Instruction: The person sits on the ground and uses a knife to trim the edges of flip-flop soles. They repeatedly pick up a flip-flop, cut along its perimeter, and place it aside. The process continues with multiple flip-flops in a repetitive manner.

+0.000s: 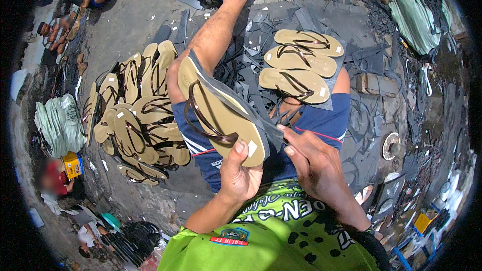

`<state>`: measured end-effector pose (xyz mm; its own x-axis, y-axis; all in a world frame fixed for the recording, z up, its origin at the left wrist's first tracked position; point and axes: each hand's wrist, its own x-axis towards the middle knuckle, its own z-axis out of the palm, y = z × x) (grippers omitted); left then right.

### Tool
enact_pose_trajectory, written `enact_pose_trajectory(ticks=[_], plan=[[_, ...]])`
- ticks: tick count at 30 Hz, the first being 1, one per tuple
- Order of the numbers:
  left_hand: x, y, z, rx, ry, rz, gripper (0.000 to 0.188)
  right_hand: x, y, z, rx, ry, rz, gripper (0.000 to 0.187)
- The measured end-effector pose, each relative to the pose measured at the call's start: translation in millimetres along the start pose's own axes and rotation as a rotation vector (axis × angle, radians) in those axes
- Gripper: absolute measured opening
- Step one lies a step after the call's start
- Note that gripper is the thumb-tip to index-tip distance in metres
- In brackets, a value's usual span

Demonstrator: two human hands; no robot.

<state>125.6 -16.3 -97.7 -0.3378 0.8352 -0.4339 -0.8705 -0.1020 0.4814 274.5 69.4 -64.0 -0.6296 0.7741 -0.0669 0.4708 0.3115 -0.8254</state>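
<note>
from afar i see a tan sandal (221, 112) slanting forward-left from the left hand (242, 176), clamped on its near end, while the right hand (320, 163), right of the sandal, pinches grey sheeting (272, 136) along its edge.

Most fingers of the left hand (240, 174) were hidden behind the sandal (218, 108). Some fingers of the right hand (321, 168) were tucked under, so their tips could not be seen. In the big pile of sandals (125, 120), the top ones covered up parts of the low ones. The green shirt (281, 243) was cut off at the bottom edge. A person in red (59, 183) had a blurry head. Some black things (138, 238) looked too small to name.
</note>
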Motion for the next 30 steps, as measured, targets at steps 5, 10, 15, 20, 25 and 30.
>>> enact_pose_trajectory(ticks=[5,10,15,20,25,30], plan=[[-6,-2,-10,0.087,-0.008,-0.015,0.048,13,0,7,0.039,-0.053,-0.027,0.048],[-7,-3,-29,0.093,-0.032,-0.077,0.053,25,-6,16,0.08,-0.044,-0.005,0.045],[-9,0,-24,0.165,0.026,-0.041,0.053,32,-11,19,0.075,-0.034,0.016,0.037],[-27,-9,-42,0.3,0.121,-0.078,0.055,47,11,38,0.319,0.077,0.026,0.044],[-30,1,-50,0.294,0.002,-0.242,0.069,25,1,40,0.615,-0.094,0.218,0.032],[-18,31,-51,0.284,-0.199,0.09,0.086,12,-5,35,0.305,0.003,-0.105,0.021]])
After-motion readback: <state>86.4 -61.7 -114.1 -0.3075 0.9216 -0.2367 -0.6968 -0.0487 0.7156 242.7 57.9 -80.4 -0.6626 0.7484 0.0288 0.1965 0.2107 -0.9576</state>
